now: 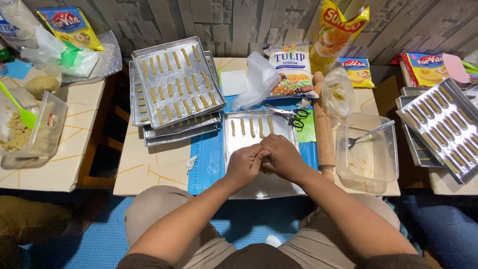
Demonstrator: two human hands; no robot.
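Over the middle of the baking tray (239, 149), the left hand (243, 165) and right hand (283, 158) meet, fingertips pressed together around something small; whatever they pinch is hidden, likely dough being shaped. At the tray's far edge lie 4 dough sticks (251, 127), side by side with gaps, probably so they bake apart. Left of the tray a stack of trays (174, 84) carries rows of finished sticks. Right of it lie a rolling pin (322, 127) and a clear tub (371, 154) holding a spoon (366, 134). Scissors (291, 114) rest just beyond the tray.
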